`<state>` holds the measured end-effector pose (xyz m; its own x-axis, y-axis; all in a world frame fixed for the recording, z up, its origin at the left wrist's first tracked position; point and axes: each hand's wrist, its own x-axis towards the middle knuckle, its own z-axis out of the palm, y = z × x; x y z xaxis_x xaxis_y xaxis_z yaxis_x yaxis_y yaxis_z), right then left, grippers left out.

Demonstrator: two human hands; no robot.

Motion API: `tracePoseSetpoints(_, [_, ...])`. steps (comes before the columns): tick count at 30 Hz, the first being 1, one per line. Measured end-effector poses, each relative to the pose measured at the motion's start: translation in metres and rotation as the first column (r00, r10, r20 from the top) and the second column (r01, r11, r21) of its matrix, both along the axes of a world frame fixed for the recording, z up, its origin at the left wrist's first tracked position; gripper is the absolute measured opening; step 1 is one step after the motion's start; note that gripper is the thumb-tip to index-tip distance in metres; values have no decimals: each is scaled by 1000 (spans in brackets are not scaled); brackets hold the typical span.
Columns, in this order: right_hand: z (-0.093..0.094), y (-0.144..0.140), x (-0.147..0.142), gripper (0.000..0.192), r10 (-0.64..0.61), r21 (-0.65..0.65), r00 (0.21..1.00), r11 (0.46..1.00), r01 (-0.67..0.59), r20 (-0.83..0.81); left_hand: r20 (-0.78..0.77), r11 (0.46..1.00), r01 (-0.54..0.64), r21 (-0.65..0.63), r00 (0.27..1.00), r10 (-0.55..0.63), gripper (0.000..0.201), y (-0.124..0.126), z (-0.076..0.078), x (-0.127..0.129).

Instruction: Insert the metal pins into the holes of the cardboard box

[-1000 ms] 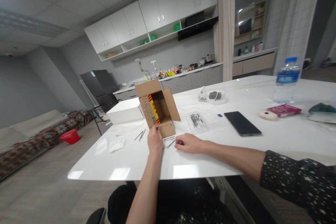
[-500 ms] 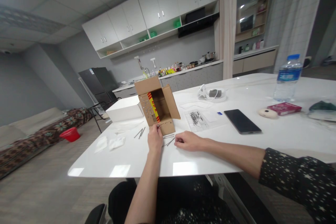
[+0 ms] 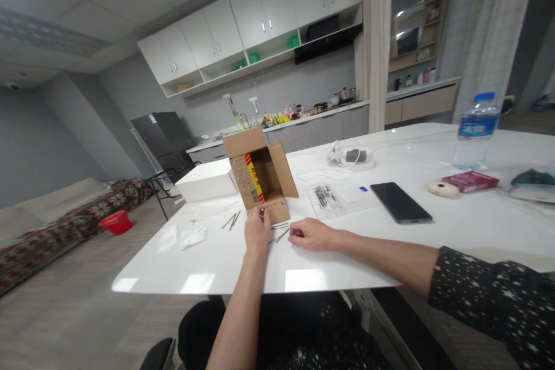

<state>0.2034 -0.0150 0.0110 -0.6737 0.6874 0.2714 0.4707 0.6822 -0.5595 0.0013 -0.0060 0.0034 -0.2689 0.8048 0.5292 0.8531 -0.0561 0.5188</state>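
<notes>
- My right hand (image 3: 313,235) rests curled on the desk (image 3: 347,254) beside loose nails (image 3: 280,235), holding nothing I can see.
- My left hand (image 3: 256,228) pinches a nail at the cardboard box (image 3: 262,182) (several dots already dot its flaps; more nails (image 3: 231,221) remain).

1. My left hand (image 3: 256,229) is stretched straight forward on a bare forearm, fingers pinched together at the tips, back of the hand up.
2. My right hand (image 3: 309,235) comes in from the right, knuckles up, fingers curled loosely under.
3. My right upper arm wears a dark star-patterned sleeve.
</notes>
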Motion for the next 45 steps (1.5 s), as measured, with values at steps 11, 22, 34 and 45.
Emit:
tracePoseSetpoints(11, [-2,1,0,18,2,-2,1000,1000,-2,-3,57,1000,-7,18,998,6,26,-4,5,3])
tracePoseSetpoints(22, [1,-1,0,17,-6,-14,1000,1000,6,-9,152,995,67,74,985,-78,27,4,-6,-5])
tracePoseSetpoints(34, [-1,1,0,17,8,-8,1000,1000,-8,-15,227,985,164,48,959,-171,29,0,-2,-2])
tracePoseSetpoints(45, [-1,1,0,19,-3,-16,1000,1000,3,9,286,984,178,25,942,-177,31,-2,-5,-1])
